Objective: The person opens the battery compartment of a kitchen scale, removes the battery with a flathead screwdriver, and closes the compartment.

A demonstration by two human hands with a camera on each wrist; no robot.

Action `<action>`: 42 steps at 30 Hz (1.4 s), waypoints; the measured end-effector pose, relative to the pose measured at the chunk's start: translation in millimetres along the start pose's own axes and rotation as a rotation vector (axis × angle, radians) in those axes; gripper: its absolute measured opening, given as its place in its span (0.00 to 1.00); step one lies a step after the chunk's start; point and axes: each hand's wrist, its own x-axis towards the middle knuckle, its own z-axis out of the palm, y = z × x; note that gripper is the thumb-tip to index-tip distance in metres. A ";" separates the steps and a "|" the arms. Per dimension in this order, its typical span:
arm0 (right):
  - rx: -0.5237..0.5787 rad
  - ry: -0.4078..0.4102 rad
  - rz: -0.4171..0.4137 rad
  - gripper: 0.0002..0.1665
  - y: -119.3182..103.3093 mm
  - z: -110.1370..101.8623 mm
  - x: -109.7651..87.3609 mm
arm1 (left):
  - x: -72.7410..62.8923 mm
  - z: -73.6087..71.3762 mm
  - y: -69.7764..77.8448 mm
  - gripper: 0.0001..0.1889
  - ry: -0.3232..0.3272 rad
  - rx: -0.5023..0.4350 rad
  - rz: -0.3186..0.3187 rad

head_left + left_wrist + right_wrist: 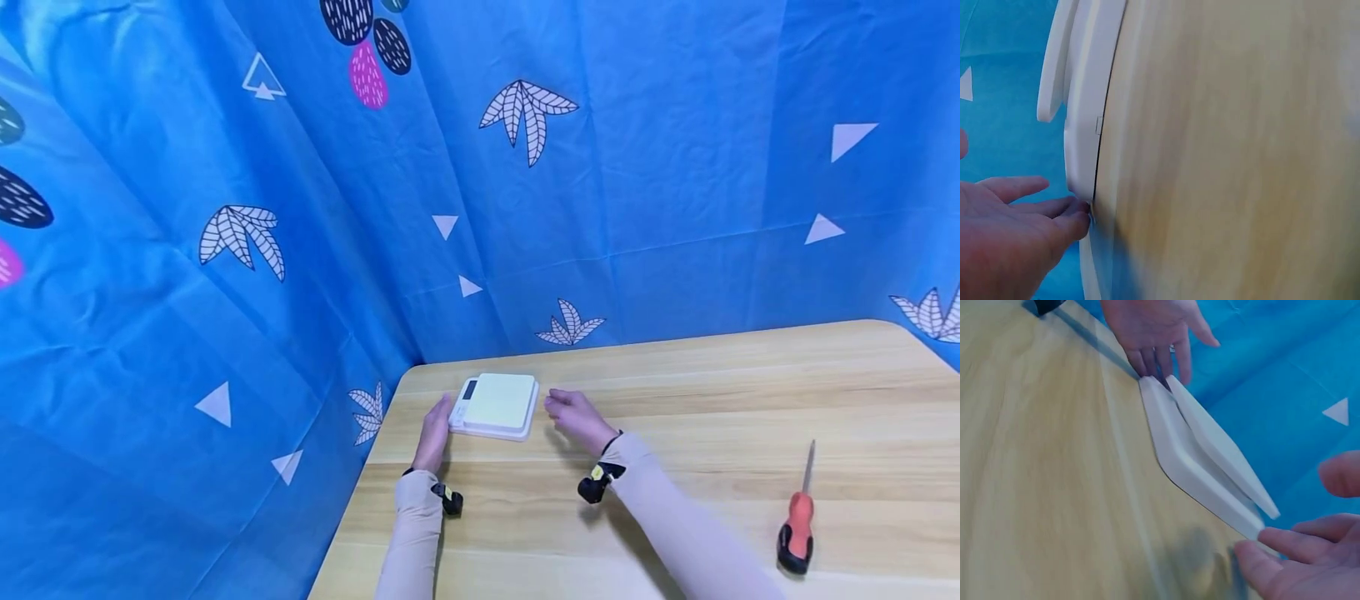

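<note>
A white kitchen scale (501, 402) with a small dark display lies at the far left of the table. My left hand (432, 435) rests along its left side, and in the left wrist view the fingertips touch the end of the scale's base (1085, 137). On the opposite side, my right hand (577, 417) has loosely extended fingers a small gap from the scale's right edge in the head view. From the right wrist, the fingertips (1250, 550) appear close beside the corner of the scale; contact there is unclear. Neither hand grips it.
A screwdriver (799, 521) with a red and black handle lies at the right of the wooden table (675, 392), its tip pointing away. A patterned blue curtain (637, 208) hangs behind and to the left of the table. Both wrists wear small black cameras.
</note>
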 end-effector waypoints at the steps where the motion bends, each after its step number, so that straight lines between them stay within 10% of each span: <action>1: 0.025 0.013 -0.003 0.36 1.4 4.2 2.3 | 0.5 0.3 -0.9 0.39 -0.001 -0.004 0.001; 17: 0.210 0.045 0.017 0.32 9.8 39.6 5.6 | -1.5 8.2 2.5 0.40 -0.045 -0.028 -0.059; 42: 0.008 0.063 -0.018 0.34 13.3 26.6 -13.0 | -18.2 22.0 6.0 0.41 -0.076 0.010 -0.118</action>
